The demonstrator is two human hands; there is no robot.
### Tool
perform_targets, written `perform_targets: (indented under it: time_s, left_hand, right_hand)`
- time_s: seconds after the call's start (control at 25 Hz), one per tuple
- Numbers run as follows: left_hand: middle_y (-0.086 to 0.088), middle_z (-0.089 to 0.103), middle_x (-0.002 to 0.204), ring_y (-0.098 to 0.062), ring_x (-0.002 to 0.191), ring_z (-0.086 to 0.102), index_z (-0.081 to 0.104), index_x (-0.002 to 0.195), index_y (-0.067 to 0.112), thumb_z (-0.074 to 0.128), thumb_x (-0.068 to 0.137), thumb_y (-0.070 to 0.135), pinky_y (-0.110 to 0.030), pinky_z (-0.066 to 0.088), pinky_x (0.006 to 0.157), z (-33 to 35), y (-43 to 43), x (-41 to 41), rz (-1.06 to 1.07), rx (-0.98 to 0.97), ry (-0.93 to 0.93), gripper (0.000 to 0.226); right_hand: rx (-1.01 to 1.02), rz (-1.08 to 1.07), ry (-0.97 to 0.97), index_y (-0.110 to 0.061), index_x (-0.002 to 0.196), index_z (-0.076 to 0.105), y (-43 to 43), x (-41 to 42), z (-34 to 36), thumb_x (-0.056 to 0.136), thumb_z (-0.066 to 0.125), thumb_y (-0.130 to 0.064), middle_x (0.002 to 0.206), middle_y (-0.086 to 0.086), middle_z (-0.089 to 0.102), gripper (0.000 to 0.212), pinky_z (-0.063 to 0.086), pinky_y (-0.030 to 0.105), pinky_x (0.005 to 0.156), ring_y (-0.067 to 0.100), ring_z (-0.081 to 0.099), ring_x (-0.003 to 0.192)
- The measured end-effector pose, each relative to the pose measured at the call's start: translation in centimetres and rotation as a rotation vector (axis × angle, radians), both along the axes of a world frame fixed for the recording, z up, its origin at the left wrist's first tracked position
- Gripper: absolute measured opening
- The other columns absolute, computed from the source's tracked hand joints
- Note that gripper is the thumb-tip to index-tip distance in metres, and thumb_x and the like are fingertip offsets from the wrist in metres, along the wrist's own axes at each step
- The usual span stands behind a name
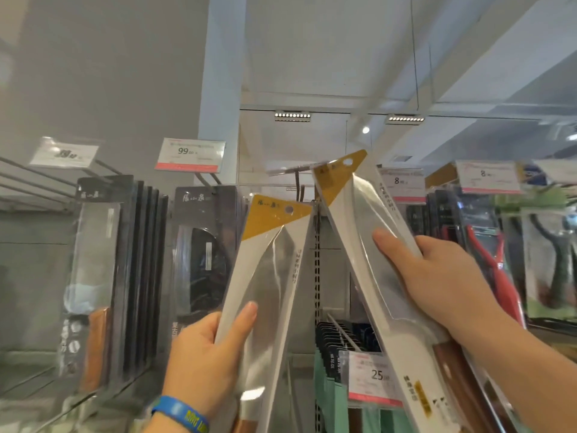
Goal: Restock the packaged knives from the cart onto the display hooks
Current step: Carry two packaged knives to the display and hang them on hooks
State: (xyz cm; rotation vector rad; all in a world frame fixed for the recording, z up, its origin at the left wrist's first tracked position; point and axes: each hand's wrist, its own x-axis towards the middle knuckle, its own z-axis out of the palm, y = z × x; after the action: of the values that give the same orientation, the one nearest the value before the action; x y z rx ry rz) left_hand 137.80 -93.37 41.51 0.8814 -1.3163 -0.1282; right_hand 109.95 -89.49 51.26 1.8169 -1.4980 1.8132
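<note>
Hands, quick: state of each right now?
Left hand: holding the lower packaged knife, thumb across its front.
Right hand: holding the higher packaged knife, thumb on its front.

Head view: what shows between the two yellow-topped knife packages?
The slotted shelf upright, behind the gap between the left package and the right package; head view.

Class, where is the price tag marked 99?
Head view, upper left of centre: the 99 price tag sits above the black knife packs, left of the packaged knife in the left hand.
</note>
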Motion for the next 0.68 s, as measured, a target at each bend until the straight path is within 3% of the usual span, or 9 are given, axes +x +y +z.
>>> perform_targets:
  time_s: [0.16,0.28,0.4,0.52,0.68]
  left_hand:
    - [0.005,0.042,0.044,-0.008,0.042,0.035,0.046,0.054,0.008,0.059,0.073,0.080,-0.028,0.032,0.046,2.0,-2.2,-0.5,0.036,0.059,-0.043,0.076]
    - [0.009,0.044,0.042,-0.005,0.039,0.037,0.046,0.052,0.017,0.054,0.070,0.083,-0.020,0.030,0.040,4.5,-3.9,-1.7,0.019,0.045,-0.083,0.069]
    - [0.012,0.047,0.040,-0.003,0.037,0.043,0.044,0.051,0.018,0.054,0.079,0.077,-0.016,0.029,0.036,6.2,-5.2,-2.4,0.054,0.082,-0.107,0.065]
    - [0.009,0.048,0.042,-0.006,0.041,0.044,0.046,0.053,0.019,0.051,0.080,0.078,-0.024,0.035,0.045,5.9,-6.0,-2.7,0.052,0.093,-0.092,0.064]
    - [0.009,0.042,0.042,-0.006,0.041,0.040,0.043,0.055,0.019,0.049,0.080,0.078,-0.025,0.036,0.047,5.4,-6.1,-2.7,-0.005,0.091,-0.061,0.065]
  right_hand:
    - [-0.034,0.006,-0.013,-0.018,0.072,0.071,0.1,0.7,1.8,0.078,0.047,-0.087,0.062,-0.005,0.071,0.074,0.053,0.031,0.056,0.012,0.067,0.055]
    - [-0.069,-0.004,-0.013,-0.016,0.078,0.072,0.2,0.9,2.7,0.078,0.047,-0.086,0.069,0.000,0.073,0.075,0.059,0.036,0.065,0.019,0.070,0.063]
    - [-0.054,-0.002,-0.018,-0.017,0.077,0.072,0.4,1.2,2.7,0.075,0.045,-0.088,0.068,-0.002,0.073,0.076,0.059,0.035,0.064,0.018,0.070,0.062]
    - [-0.013,0.025,-0.051,-0.024,0.075,0.069,0.6,1.4,2.7,0.072,0.043,-0.089,0.060,-0.011,0.070,0.070,0.050,0.027,0.053,0.008,0.067,0.055]
    - [-0.013,0.023,-0.063,-0.025,0.073,0.071,0.7,1.4,2.5,0.077,0.048,-0.086,0.060,-0.014,0.070,0.065,0.049,0.028,0.055,0.006,0.067,0.057]
